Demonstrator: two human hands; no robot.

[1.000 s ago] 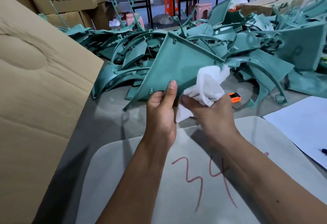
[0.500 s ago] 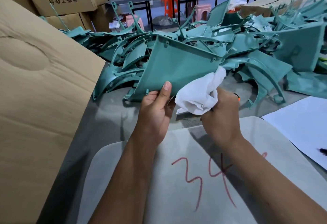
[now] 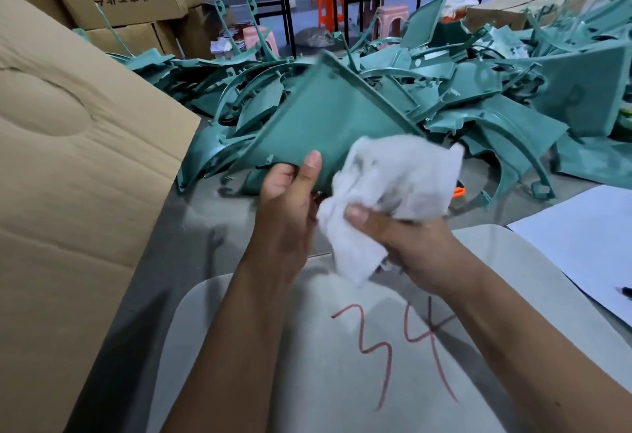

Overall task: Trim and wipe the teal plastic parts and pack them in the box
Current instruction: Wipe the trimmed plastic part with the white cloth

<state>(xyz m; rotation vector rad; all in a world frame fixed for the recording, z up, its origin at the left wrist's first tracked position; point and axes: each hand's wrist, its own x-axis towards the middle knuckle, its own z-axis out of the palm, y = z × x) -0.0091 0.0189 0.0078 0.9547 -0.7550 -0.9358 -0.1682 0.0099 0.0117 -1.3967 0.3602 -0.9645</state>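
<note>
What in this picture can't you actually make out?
- Head view: the left hand hides the near edge of the teal part, and the white cloth in the right hand covers its lower right.
- The orange tool is mostly behind the cloth.
- The box runs past the left edge; its inside is unseen.

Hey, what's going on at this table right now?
A person is cleaning a teal plastic panel. The left hand holds it up by its lower edge, and the right hand grips a white cloth against it. A pile of teal parts lies behind, a cardboard box to the left.
</note>
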